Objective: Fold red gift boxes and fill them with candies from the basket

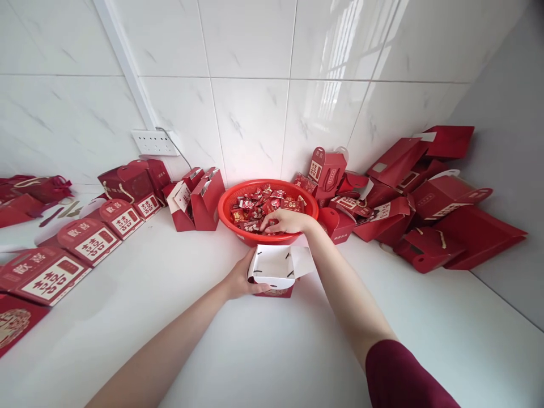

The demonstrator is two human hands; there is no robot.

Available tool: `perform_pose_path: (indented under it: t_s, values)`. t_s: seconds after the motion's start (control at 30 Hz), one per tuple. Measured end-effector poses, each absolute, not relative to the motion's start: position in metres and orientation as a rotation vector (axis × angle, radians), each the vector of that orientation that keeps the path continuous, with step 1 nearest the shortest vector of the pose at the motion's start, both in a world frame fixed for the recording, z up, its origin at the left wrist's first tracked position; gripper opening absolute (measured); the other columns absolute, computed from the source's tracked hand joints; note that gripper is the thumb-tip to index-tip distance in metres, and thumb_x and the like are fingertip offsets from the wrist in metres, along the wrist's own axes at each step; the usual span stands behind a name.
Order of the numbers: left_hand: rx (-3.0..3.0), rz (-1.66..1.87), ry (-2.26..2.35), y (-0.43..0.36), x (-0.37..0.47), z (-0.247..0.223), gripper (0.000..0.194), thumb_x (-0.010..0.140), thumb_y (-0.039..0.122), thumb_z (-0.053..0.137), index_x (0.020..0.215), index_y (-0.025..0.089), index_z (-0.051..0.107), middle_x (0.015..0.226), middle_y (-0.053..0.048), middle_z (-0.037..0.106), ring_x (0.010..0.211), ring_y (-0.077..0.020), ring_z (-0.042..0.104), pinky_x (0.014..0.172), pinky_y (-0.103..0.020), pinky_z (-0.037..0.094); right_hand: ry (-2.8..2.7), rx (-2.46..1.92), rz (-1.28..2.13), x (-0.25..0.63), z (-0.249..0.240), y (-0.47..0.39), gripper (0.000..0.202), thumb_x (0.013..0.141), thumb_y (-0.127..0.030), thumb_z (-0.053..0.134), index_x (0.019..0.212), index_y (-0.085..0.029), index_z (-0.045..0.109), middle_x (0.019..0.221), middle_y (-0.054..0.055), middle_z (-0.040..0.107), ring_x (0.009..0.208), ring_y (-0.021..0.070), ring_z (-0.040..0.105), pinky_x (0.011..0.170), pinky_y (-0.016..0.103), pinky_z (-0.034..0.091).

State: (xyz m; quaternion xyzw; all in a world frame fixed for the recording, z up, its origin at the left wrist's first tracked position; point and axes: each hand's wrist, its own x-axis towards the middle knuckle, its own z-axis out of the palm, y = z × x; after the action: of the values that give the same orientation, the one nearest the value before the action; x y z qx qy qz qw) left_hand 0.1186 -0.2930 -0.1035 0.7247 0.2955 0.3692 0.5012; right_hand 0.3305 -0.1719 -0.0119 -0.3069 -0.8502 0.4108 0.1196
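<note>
My left hand (244, 279) is wrapped round the left side of a small red box (278, 292), whose white top flaps stand open and show a white inside. Behind the box sits a red plastic basket (225, 212) holding many red-wrapped candies (259, 204). Over the front part of the basket, my right hand (283, 221) reaches in among the candies with its fingers curled down; the fingertips are partly hidden, and I cannot make out what they hold.
On the left, a row of red boxes (94, 241) runs diagonally. Two open red boxes (206, 198) stand left of the basket. A heap of red boxes (391, 221) lies at the right by the grey wall. A socket strip (155, 143) is on the tiled wall.
</note>
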Motion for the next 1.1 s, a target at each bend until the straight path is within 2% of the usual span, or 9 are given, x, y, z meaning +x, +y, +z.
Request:
perform_pose_path:
  t_s: [0.1, 0.23, 0.5, 0.6, 0.67, 0.73, 0.9, 1.0, 1.1]
  values:
    - [1.716, 0.881, 0.647, -0.295, 0.119, -0.101, 0.088, 0.071, 0.035, 0.081, 0.144, 0.022, 0.034, 0.142, -0.015, 0.052, 0.131, -0.034, 0.05, 0.107, -0.052, 0.042, -2.161, -0.838, 1.352, 0.339, -0.018, -0.18, 0.031, 0.083, -0.025, 0.067, 0.113, -0.017, 0.069, 0.095, 0.004, 0.072, 0.087, 0.0164, 0.069, 0.084, 0.03, 0.057]
    - [1.714, 0.867, 0.641, -0.299, 0.118, -0.103, 0.084, 0.072, 0.032, 0.081, 0.142, 0.023, 0.035, 0.142, -0.014, 0.051, 0.131, -0.0346, 0.05, 0.104, -0.052, 0.044, -1.871, -0.688, 1.563, 0.346, -0.026, -0.182, 0.039, 0.074, -0.025, 0.078, 0.111, -0.02, 0.07, 0.092, 0.0, 0.068, 0.082, 0.013, 0.068, 0.087, 0.032, 0.059]
    - [1.766, 0.907, 0.7, -0.307, 0.119, -0.107, 0.089, 0.065, 0.034, 0.085, 0.139, 0.024, 0.038, 0.139, -0.014, 0.053, 0.129, -0.0371, 0.05, 0.102, -0.053, 0.045, -1.683, -0.63, 1.6, 0.35, -0.031, -0.182, 0.04, 0.067, -0.027, 0.086, 0.102, -0.018, 0.069, 0.092, 0.001, 0.071, 0.083, 0.0145, 0.071, 0.083, 0.031, 0.061]
    - [1.724, 0.891, 0.721, -0.308, 0.121, -0.106, 0.086, 0.069, 0.035, 0.083, 0.14, 0.023, 0.038, 0.141, -0.015, 0.052, 0.129, -0.0363, 0.05, 0.104, -0.054, 0.044, -1.673, -0.588, 1.57, 0.356, -0.03, -0.183, 0.036, 0.07, -0.032, 0.084, 0.099, -0.018, 0.067, 0.088, 0.002, 0.072, 0.076, 0.0133, 0.07, 0.068, 0.024, 0.059]
    - [1.691, 0.88, 0.712, -0.308, 0.122, -0.106, 0.086, 0.071, 0.037, 0.082, 0.141, 0.022, 0.036, 0.142, -0.016, 0.051, 0.13, -0.0361, 0.05, 0.105, -0.054, 0.043, -1.662, -0.577, 1.528, 0.359, -0.029, -0.184, 0.035, 0.072, -0.038, 0.082, 0.096, -0.019, 0.066, 0.08, 0.001, 0.07, 0.065, 0.011, 0.066, 0.051, 0.018, 0.051]
    - [1.675, 0.869, 0.707, -0.308, 0.122, -0.106, 0.087, 0.071, 0.037, 0.083, 0.142, 0.022, 0.035, 0.142, -0.016, 0.051, 0.131, -0.0359, 0.05, 0.105, -0.055, 0.043, -1.705, -0.58, 1.498, 0.361, -0.027, -0.186, 0.034, 0.072, -0.04, 0.082, 0.092, -0.018, 0.066, 0.072, -0.001, 0.067, 0.058, 0.0103, 0.062, 0.045, 0.017, 0.044]
    - [1.725, 0.858, 0.694, -0.306, 0.12, -0.108, 0.086, 0.069, 0.034, 0.084, 0.139, 0.022, 0.036, 0.138, -0.016, 0.054, 0.128, -0.0367, 0.051, 0.105, -0.054, 0.042, -1.978, -0.533, 1.578, 0.359, -0.019, -0.194, 0.032, 0.073, -0.038, 0.082, 0.091, -0.015, 0.068, 0.087, 0.005, 0.074, 0.073, 0.0145, 0.069, 0.065, 0.024, 0.055]
    - [1.741, 0.849, 0.69, -0.305, 0.119, -0.11, 0.087, 0.07, 0.033, 0.083, 0.14, 0.023, 0.034, 0.139, -0.015, 0.053, 0.128, -0.0367, 0.052, 0.104, -0.053, 0.044, -1.808, -0.48, 1.688, 0.357, -0.015, -0.197, 0.033, 0.083, -0.045, 0.072, 0.098, -0.016, 0.066, 0.097, 0.009, 0.076, 0.077, 0.0151, 0.071, 0.058, 0.02, 0.055]
    - [1.742, 0.842, 0.696, -0.307, 0.12, -0.109, 0.086, 0.071, 0.034, 0.082, 0.141, 0.023, 0.034, 0.142, -0.015, 0.05, 0.131, -0.0359, 0.049, 0.105, -0.053, 0.043, -1.561, -0.408, 1.739, 0.355, -0.008, -0.203, 0.031, 0.088, -0.038, 0.067, 0.111, -0.019, 0.064, 0.12, 0.009, 0.071, 0.103, 0.0185, 0.07, 0.076, 0.024, 0.06]
